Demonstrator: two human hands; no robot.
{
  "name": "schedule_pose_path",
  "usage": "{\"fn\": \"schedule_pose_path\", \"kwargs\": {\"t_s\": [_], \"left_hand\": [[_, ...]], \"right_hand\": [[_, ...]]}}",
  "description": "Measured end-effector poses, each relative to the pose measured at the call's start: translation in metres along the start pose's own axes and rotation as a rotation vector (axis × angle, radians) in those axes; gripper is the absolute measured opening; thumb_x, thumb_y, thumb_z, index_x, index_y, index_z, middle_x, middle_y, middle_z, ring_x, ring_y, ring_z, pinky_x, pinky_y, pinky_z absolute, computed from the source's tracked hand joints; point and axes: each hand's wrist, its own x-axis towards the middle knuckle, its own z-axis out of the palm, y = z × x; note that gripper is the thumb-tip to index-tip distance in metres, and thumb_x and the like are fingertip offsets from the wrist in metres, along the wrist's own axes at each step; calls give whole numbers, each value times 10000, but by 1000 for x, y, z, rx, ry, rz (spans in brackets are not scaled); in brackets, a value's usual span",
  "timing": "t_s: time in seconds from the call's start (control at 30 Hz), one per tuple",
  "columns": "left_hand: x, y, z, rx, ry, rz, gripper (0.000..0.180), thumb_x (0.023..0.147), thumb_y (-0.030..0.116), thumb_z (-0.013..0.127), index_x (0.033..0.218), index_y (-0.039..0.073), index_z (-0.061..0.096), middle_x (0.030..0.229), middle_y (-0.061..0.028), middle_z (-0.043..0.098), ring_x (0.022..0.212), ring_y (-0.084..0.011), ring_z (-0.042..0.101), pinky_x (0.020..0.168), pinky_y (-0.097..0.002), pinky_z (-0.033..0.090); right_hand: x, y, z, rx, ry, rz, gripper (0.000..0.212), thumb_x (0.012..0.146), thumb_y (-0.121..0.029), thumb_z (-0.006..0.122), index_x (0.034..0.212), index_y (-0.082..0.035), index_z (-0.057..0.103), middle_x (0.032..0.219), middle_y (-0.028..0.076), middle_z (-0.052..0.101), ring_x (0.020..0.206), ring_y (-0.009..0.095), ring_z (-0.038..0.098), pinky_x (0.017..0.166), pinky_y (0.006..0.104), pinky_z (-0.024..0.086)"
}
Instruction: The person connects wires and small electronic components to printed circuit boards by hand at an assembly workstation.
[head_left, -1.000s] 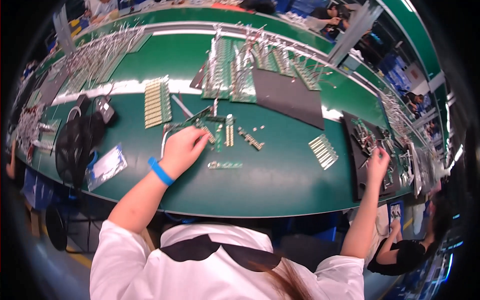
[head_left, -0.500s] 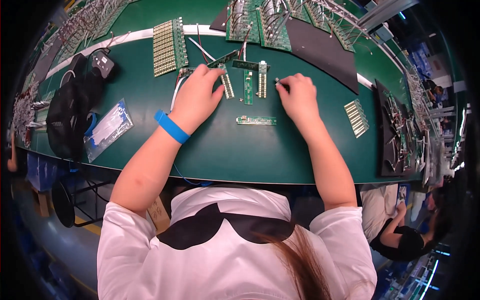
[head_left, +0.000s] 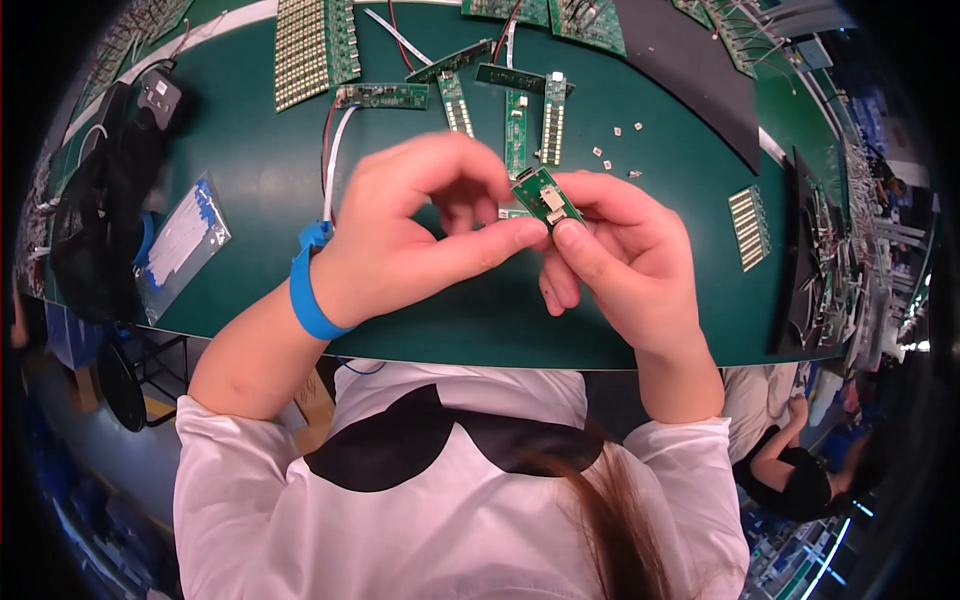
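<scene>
Both hands are raised close under the camera above the green table. A small green circuit board with a pale connector on it is pinched between them. My right hand grips its lower right edge with thumb and fingers. My left hand, with a blue band at the wrist, presses its thumb and forefinger against the board's left side. Part of the board is hidden by the fingers.
Several narrow green circuit strips and wired boards lie at the table's far side, with tiny loose parts. A black mat lies far right, a black bag and a clear packet on the left. Another person sits at lower right.
Both hands have come off the table and up toward the camera, now together holding the small circuit board. The view has tilted down closer to the table.
</scene>
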Motion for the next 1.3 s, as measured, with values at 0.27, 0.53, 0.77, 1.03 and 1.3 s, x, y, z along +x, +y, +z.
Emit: {"fn": "schedule_pose_path", "kwargs": {"t_s": [0.27, 0.53, 0.77, 1.03, 1.3], "left_hand": [[16, -3, -9, 444, -137, 348, 245, 655, 153, 746, 893, 115, 697, 989, -58, 578, 777, -188, 541, 589, -263, 448], [14, -9, -6, 443, -203, 419, 244, 602, 128, 751, 833, 70, 695, 891, -58, 613, 874, -263, 555, 745, -356, 450], [20, -8, -18, 453, -6, 429, 184, 631, 86, 739, 806, 62, 686, 799, -32, 626, 812, -204, 566, 711, -324, 448], [16, -42, -14, 957, -24, 93, 294, 747, 94, 643, 1041, 99, 641, 855, -63, 555, 829, -266, 512, 745, -360, 410], [11, -4, -7, 265, -485, 192, 272, 711, 54, 670, 971, 28, 597, 948, -100, 603, 893, -267, 569, 885, -391, 388]], "right_hand": [[-4, -8, -7, -311, -6, 246, 192, 893, -67, 516, 1057, 12, 578, 751, 30, 596, 585, 62, 519, 511, 206, 418], [-5, -5, -9, -539, -45, 224, 150, 881, -73, 513, 977, 2, 600, 647, 56, 583, 553, 100, 527, 504, 249, 410], [2, 5, -27, -595, 143, 264, 211, 914, -135, 463, 970, 19, 597, 622, 39, 565, 490, 93, 492, 455, 239, 387], [1, -5, -33, 106, -68, 376, 260, 921, -101, 438, 1138, 32, 493, 702, 73, 580, 395, 49, 390, 359, 189, 331], [4, -7, -37, 155, -173, 441, 345, 895, -31, 451, 1218, 15, 339, 661, 148, 585, 326, 60, 359, 318, 193, 290]]}}
